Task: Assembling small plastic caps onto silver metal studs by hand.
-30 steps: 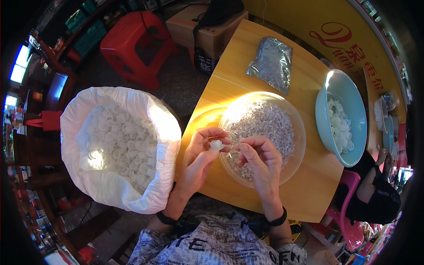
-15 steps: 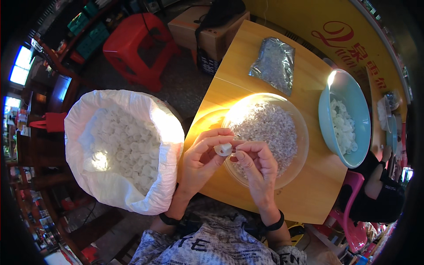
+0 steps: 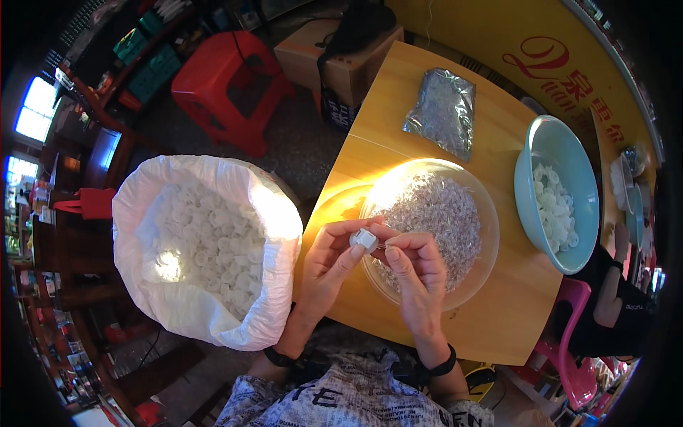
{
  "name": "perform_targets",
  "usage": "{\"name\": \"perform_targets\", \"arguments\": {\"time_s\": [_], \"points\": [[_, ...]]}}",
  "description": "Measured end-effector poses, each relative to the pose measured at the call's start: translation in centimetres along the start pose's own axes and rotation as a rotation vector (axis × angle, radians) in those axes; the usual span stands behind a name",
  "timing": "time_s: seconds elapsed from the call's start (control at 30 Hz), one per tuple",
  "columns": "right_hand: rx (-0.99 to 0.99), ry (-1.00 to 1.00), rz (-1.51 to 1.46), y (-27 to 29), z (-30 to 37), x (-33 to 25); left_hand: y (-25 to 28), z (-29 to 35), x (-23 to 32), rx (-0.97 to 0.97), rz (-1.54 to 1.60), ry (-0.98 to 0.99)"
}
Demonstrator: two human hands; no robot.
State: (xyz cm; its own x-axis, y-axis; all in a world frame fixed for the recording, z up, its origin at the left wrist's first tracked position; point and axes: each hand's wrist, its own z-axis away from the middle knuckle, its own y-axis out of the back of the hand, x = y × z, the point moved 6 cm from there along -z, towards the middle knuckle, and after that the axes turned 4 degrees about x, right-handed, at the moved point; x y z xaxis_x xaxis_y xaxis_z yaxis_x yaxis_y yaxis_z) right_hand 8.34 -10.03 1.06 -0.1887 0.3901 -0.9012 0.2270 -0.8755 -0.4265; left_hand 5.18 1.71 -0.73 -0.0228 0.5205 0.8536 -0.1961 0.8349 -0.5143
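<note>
Between the thumb and fingers of my left hand (image 3: 329, 265) is a small white plastic cap (image 3: 364, 240). My right hand (image 3: 418, 274) pinches a thin clear piece (image 3: 382, 246) against the cap's right side; its exact shape is too small to tell. Both hands are over the near left edge of a clear round bowl (image 3: 491, 267), which holds a heap of small clear plastic pieces (image 3: 455, 213). To the left of my left hand stands a white woven sack (image 3: 274, 299), its rim rolled back, full of white plastic caps (image 3: 213, 242).
A light-blue basin (image 3: 580, 164) with white pieces sits at the table's right. Behind the bowl lies a shiny plastic bag (image 3: 442, 110) on the wooden table (image 3: 370, 107). Beyond are a red stool (image 3: 213, 78) and a cardboard box (image 3: 302, 53). Another person (image 3: 610, 306) sits by a pink chair (image 3: 569, 349).
The white cap has turned between my left fingers, so a different side faces up. My hands stay close together over the bowl's edge. The whole view has shifted slightly.
</note>
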Motion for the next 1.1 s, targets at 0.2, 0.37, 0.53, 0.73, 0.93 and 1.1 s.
{"name": "perform_targets", "arguments": {"time_s": [0.2, 0.37, 0.53, 0.73, 0.93, 1.1], "points": [[0.021, -0.038, 0.129, -0.7, 0.1, 0.4, 1.5, -0.1, -0.3, 0.174, 0.131, 0.019], [0.050, 0.155, 0.309, -1.2, -0.9, -0.1, 1.8, -0.4, 0.0, 0.221, 0.124, 0.012], [0.046, 0.096, 0.290, -1.4, -1.3, 0.3, 1.9, -0.5, 0.2, 0.217, 0.102, -0.003], [0.049, 0.081, 0.281, -1.3, -1.6, 0.7, 2.2, -0.6, -0.1, 0.250, 0.127, 0.008], [0.030, 0.108, 0.310, -1.7, -1.5, 0.3, 2.6, -0.4, -0.2, 0.240, 0.083, 0.010], [0.032, 0.116, 0.335, -1.6, -1.6, 0.3, 2.6, -0.4, -0.3, 0.252, 0.060, -0.004]]}}
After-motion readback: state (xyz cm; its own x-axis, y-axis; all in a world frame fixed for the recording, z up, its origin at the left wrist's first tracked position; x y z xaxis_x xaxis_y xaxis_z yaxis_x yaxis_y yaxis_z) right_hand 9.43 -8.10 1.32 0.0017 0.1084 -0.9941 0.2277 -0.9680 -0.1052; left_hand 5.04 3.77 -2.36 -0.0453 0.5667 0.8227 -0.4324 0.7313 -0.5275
